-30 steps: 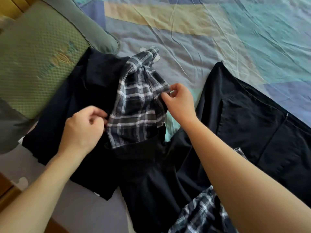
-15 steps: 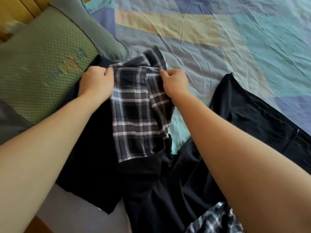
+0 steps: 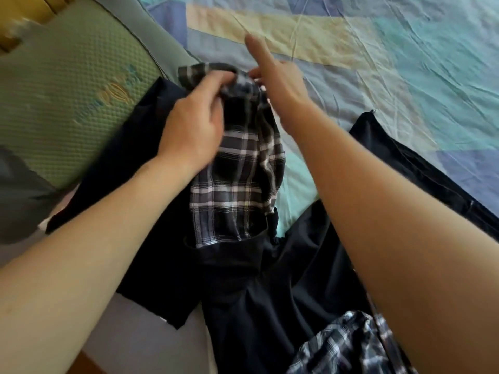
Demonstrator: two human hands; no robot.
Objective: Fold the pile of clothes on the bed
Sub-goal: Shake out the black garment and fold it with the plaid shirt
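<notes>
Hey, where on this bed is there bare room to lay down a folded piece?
Bare bedsheet lies beyond both hands, above the black trousers. A small patch shows between plaid sleeve and right forearm. Crowded: the pillow side and the dark garment nearest you.

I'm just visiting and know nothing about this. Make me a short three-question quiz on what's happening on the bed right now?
1. True or false: the left hand grips the top end of the plaid sleeve.
2. What lies at the left of the bed, beside the dark clothes?
A. a green pillow
B. a red towel
C. a laundry basket
3. Fill in: on the right hand, one ___ points straight out over the bedsheet.

Key
1. True.
2. A: the green pillow lies next to the dark garment.
3. Finger.
</notes>
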